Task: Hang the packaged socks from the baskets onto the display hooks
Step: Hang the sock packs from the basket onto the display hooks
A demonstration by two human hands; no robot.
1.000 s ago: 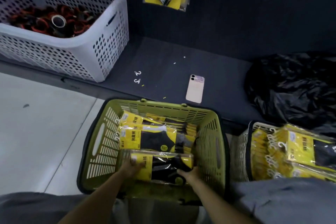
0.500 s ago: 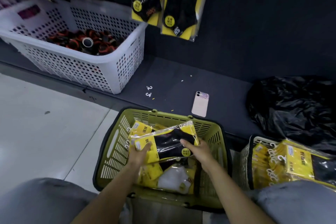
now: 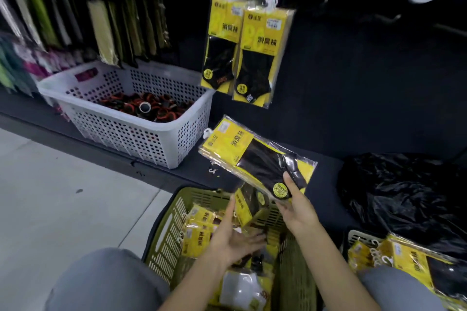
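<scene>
The right hand grips a bundle of packaged socks by its lower end above the green basket, hanger end angled up-left beneath the hung sock packs, while the left hand lies open, nearer the basket.

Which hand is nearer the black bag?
Right. The right hand, holding a sock pack, is left of the black bag; the left hand is farther left, over the green basket.

The shopping basket stands on the floor at 6 o'clock, sock packs in it, a raised pack above. On the shelf behind: storage basket at 10 o'clock, plastic bag at 3. Hung packs at 12; side basket at 4.
</scene>
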